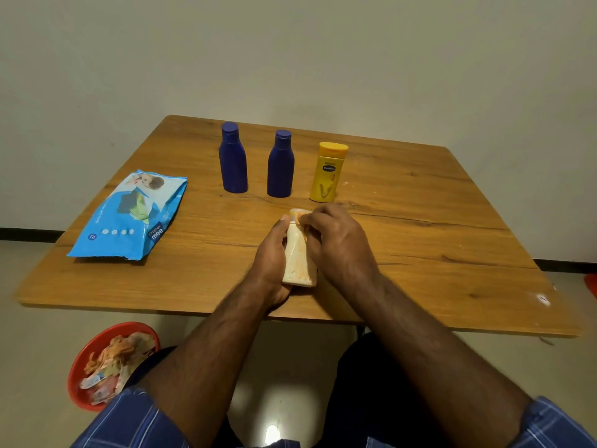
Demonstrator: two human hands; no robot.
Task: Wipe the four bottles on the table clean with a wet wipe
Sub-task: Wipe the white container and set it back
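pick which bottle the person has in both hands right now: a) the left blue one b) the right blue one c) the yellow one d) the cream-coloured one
d: the left hand and right hand both hold the cream-coloured bottle near the table's front edge, while the two blue bottles and the yellow bottle stand untouched in a row behind it.
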